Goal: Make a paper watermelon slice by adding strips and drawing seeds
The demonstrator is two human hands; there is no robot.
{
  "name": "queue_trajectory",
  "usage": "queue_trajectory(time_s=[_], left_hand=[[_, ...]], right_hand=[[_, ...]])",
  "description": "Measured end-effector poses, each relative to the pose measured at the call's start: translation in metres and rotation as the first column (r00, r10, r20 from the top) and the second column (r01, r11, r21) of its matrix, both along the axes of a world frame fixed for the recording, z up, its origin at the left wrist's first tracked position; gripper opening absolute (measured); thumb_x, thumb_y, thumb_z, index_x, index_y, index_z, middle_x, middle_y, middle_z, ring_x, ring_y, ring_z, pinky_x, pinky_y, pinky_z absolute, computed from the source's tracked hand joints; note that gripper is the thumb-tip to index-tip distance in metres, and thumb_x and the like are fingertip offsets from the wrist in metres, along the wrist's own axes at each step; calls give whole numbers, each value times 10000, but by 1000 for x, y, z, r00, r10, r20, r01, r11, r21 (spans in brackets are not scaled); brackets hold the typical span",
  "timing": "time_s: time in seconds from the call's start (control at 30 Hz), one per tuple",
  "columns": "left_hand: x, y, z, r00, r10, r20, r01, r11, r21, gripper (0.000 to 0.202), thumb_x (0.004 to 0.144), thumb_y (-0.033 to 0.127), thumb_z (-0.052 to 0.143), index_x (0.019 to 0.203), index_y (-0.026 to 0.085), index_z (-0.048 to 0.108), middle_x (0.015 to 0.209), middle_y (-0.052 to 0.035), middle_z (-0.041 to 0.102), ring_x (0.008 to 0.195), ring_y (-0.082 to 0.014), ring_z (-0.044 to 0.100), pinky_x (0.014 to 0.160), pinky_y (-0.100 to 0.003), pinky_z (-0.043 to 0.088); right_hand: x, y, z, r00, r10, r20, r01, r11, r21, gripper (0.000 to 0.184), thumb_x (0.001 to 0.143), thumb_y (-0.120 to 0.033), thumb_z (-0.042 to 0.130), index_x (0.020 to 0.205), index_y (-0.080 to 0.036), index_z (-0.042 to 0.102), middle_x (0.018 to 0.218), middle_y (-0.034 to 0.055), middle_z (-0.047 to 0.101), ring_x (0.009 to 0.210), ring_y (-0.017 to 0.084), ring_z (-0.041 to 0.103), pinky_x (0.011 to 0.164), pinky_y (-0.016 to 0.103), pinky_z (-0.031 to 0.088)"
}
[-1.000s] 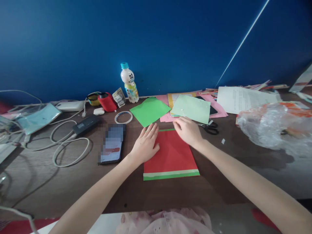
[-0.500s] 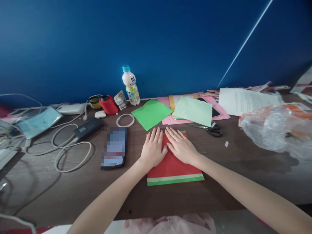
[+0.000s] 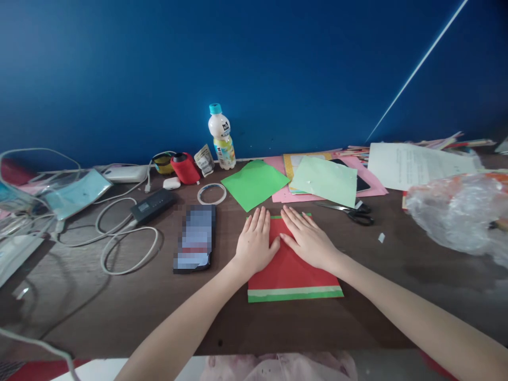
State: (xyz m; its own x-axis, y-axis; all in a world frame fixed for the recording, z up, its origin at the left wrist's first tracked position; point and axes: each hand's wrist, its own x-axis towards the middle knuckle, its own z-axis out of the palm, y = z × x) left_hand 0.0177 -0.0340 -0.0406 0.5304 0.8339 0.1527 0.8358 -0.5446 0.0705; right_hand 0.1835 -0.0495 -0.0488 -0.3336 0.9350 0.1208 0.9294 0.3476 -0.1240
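A red paper sheet (image 3: 291, 270) with a pale and a green strip along its near edge lies on the brown desk (image 3: 301, 323). My left hand (image 3: 256, 243) rests flat on the sheet's far left part, fingers stretched out. My right hand (image 3: 307, 241) lies flat beside it on the far right part, fingers spread and pointing away from me. The two thumbs nearly touch. Neither hand holds anything.
A bright green sheet (image 3: 254, 182), a pale green sheet (image 3: 325, 180) and pink paper lie just beyond. Black scissors (image 3: 355, 212) sit to the right, a phone (image 3: 196, 238) to the left. A bottle (image 3: 222, 137), tape ring (image 3: 211, 193), cables (image 3: 127, 241) and plastic bag (image 3: 456, 211) surround.
My right hand came back from the sheet's far edge and laid itself flat next to the left hand. The view shifted slightly left.
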Motion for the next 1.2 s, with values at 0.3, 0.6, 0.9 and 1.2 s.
queue_trajectory(time_s=[0.3, 0.6, 0.9, 1.2], left_hand=[[-1, 2, 0, 1000, -2, 19, 2, 1000, 8, 596, 835, 366, 291, 1318, 18, 268, 1405, -156, 233, 1309, -223, 166, 1057, -376, 222], [-3, 4, 1, 1000, -8, 22, 9, 999, -47, 614, 828, 373, 312, 1326, 21, 247, 1413, -152, 210, 1318, -228, 117, 1063, -387, 212], [-4, 8, 5, 990, 1, 139, 19, 989, -143, 594, 820, 362, 352, 1318, 47, 278, 1410, -145, 225, 1306, -233, 177, 1048, -414, 241], [-34, 40, 17, 792, 264, 551, -270, 960, -71, 357, 809, 216, 337, 1119, 163, 503, 1179, -67, 545, 1134, -170, 464, 967, -340, 385]], right_hand=[[-1, -1, -1, 997, -15, -76, 15, 1000, -8, 580, 877, -427, 245, 1361, -107, 242, 1427, 89, 169, 1303, 206, 197, 1053, 410, 221], [16, 41, 31, 857, -79, -509, 122, 991, 53, 272, 806, -202, 384, 953, -178, 611, 996, 59, 641, 975, 187, 554, 875, 343, 414], [12, 127, 27, 856, -275, -438, 334, 941, 63, 301, 754, -180, 452, 1025, -118, 568, 1047, 102, 584, 900, 208, 531, 811, 318, 407], [-3, 123, 10, 871, -367, -326, 404, 913, 52, 503, 742, -374, 522, 1200, -176, 461, 1216, 113, 488, 1051, 334, 410, 820, 462, 345]])
